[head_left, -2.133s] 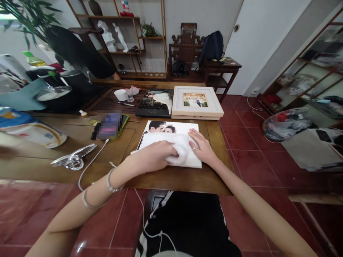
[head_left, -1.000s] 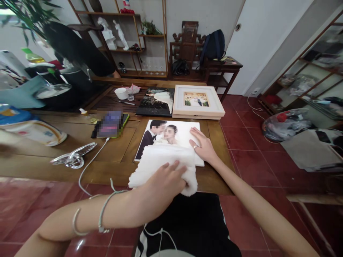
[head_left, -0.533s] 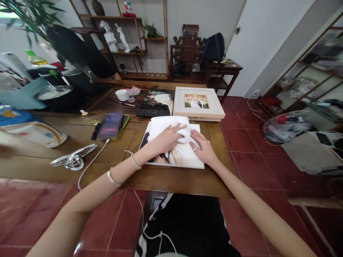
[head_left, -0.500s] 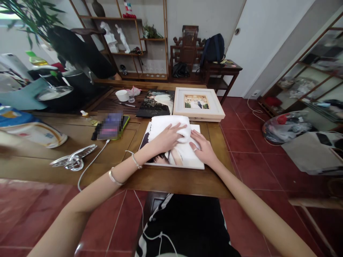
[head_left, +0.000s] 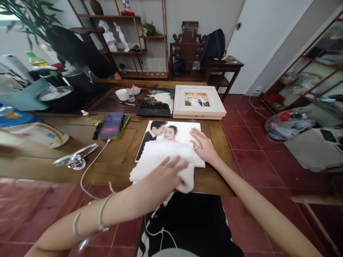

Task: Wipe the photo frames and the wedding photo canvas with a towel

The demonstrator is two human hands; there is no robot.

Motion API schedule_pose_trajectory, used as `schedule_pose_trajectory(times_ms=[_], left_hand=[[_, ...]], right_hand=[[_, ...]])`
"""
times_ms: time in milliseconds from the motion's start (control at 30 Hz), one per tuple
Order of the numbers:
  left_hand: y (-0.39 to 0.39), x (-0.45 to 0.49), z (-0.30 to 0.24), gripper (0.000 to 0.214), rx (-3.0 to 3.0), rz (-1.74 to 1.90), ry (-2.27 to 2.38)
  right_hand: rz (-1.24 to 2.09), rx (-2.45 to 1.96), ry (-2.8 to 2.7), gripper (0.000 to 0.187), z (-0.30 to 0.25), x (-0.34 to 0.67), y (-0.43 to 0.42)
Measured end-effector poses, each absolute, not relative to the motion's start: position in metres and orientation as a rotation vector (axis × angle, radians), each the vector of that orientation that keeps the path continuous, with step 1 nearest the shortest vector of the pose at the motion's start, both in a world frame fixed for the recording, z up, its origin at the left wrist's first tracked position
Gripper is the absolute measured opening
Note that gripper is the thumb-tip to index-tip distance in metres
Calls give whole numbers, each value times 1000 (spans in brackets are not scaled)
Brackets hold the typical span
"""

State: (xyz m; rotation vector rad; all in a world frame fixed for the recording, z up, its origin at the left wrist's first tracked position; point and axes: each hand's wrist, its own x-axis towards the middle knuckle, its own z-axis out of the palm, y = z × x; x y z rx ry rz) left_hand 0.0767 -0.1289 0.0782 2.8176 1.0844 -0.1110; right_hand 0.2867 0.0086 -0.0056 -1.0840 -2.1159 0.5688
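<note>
- In the head view, the left hand (head_left: 167, 175) lies with fingers spread over a white cloth (head_left: 160, 153). Its thumb is hidden, so I cannot tell whether it pinches the fabric or just presses; if it only presses, the cloth could bunch or slide out from under the fingers.
- The cloth covers the lower part of a photo panel (head_left: 184, 132), which lies flat on the desk (head_left: 206, 180), near the front edge. A hard pull toward the body could, I think, drag the panel over that edge.
- The right hand (head_left: 204, 145) is opened out along the panel's right side, pressing on it and gripping nothing. That looks like the main steadying hold; without it the panel could swivel. Bare fingers could also smudge the white surface.
- There is a ring (head_left: 196, 147) on that hand, and a sideways skid could let it scratch the print.
- A bracelet (head_left: 100, 216) on the left wrist has a loose end sticking up, which could catch on the cloth.
- Just behind the panel sit a dark picture (head_left: 157, 101) and a white frame (head_left: 214, 100); too strong a push could knock the panel into them.
- Off to the left, a phone (head_left: 111, 125) is plugged into a white cord (head_left: 93, 160) running toward the desk's near edge. The left forearm could snag it and tug the phone along.
</note>
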Motion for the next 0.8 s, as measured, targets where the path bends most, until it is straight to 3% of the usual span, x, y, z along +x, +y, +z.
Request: schedule_pose_trajectory(times_ms=[267,433,800], left_hand=[[-131,64,90,19,2818,-30,894],[-91,58,99,30,2709,-53,1048],[8,35,68,20,2640,195,1239]], right_hand=[[554,-1099,-2121,41,-5,286,8],[555,-1093,-2130,41,-4,286,8],[550,-1092,-2112,41,-5,287,8]])
